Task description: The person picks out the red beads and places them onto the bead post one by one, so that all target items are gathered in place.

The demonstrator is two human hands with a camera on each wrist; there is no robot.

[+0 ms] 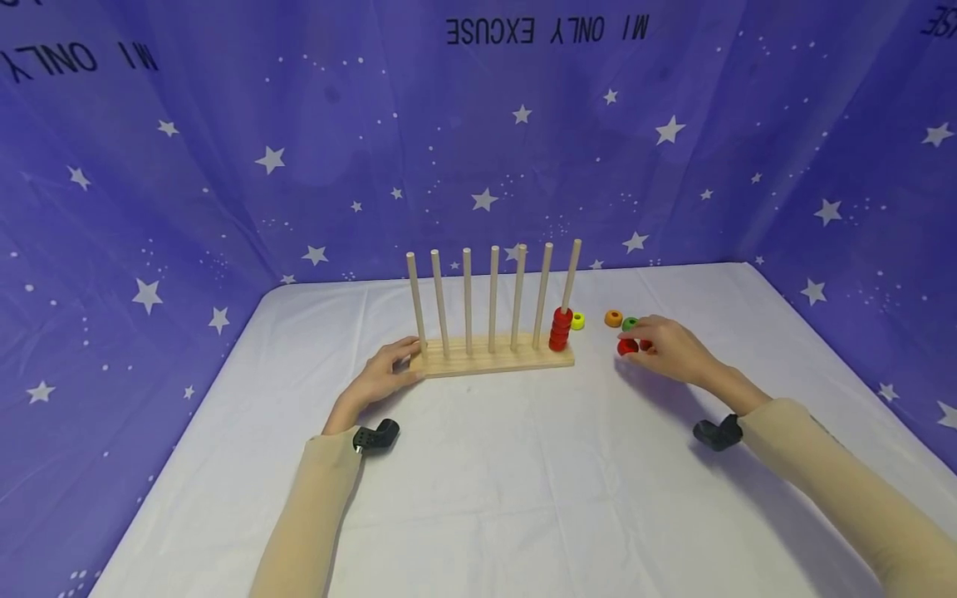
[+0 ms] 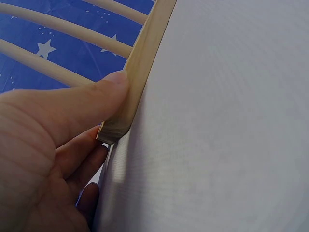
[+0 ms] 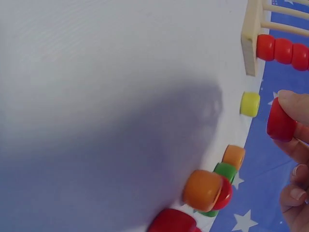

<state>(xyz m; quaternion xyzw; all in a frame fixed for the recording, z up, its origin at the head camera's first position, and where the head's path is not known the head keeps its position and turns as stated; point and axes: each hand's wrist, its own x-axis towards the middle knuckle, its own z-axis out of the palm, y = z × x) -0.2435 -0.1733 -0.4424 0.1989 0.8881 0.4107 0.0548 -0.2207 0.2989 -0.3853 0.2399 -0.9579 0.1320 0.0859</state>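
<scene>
A wooden peg stand [image 1: 486,359] with a row of upright pegs is on the table. Its rightmost peg carries a stack of several red beads [image 1: 559,330]. At the stand's left end, my left hand [image 1: 381,374] grips the base, with the thumb [image 2: 113,89] on the front edge and fingers behind. To the right of the stand, my right hand [image 1: 669,349] pinches a red bead [image 3: 281,121] between thumb and fingers, held above the table. Part of that hand lies outside the right wrist view.
Loose beads lie right of the stand: a yellow bead [image 1: 578,321], an orange bead [image 1: 614,318] and a green bead [image 1: 630,323]. Another orange bead [image 3: 202,189] and more red ones [image 3: 171,222] sit nearer the right wrist. A starry blue cloth [image 1: 478,149] hangs behind the white table [image 1: 508,498].
</scene>
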